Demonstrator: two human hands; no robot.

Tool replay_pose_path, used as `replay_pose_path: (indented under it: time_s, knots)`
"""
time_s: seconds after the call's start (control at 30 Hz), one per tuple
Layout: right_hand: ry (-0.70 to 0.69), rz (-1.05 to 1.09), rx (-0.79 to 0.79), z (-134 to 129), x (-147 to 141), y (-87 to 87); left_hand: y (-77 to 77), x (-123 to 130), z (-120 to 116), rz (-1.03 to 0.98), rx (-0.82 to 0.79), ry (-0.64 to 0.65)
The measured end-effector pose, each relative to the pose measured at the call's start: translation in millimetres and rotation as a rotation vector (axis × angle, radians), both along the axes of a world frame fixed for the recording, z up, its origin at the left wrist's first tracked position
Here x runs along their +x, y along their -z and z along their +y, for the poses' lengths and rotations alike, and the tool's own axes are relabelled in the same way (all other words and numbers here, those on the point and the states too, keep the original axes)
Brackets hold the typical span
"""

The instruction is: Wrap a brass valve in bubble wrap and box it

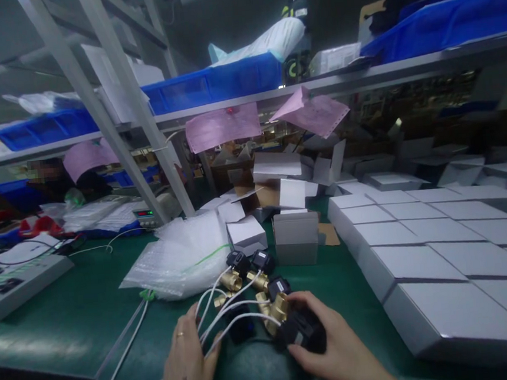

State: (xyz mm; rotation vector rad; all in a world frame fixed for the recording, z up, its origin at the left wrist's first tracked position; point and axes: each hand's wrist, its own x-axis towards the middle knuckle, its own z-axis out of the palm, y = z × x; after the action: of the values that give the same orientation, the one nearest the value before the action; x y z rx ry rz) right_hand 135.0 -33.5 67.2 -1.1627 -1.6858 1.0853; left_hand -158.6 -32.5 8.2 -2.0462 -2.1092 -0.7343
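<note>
Near the front of the green bench lie several brass valves with black actuator boxes and white cables. My right hand (324, 343) grips the nearest motorized valve (302, 329) by its black housing, thumb below and fingers over the top. Its brass body points up and to the left. My left hand (188, 355) is closed around the bundle of white cables (216, 320) leading from the valves. Just beyond my hands rest other motorized valves (262, 262), bunched together. The cables' loose ends run down to the left past my left wrist.
A stack of bubble-wrap bags (188, 255) lies behind the valves. An open white box (297, 237) stands beyond them. Rows of closed white boxes (454, 255) fill the right side. A grey control box (22, 284) sits at left. Blue bins (218, 86) line the shelf above.
</note>
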Motion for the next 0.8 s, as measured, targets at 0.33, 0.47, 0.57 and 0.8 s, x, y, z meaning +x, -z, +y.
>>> replay_pose_path:
  time_s: [0.33,0.47,0.57,0.8]
  knots:
    - [0.088,-0.113,-0.122,-18,27,6.5,-5.5,42,-13,0.218,0.302,0.23]
    - [0.149,-0.089,-0.118,-18,25,4.8,-17.9,72,-22,-0.01,0.447,0.278]
    - [0.141,-0.042,-0.103,-15,25,3.2,-10.1,95,-24,-0.203,0.269,0.574]
    - [0.057,0.194,-0.137,-15,30,9.6,22.3,128,-18,-0.599,0.098,0.525]
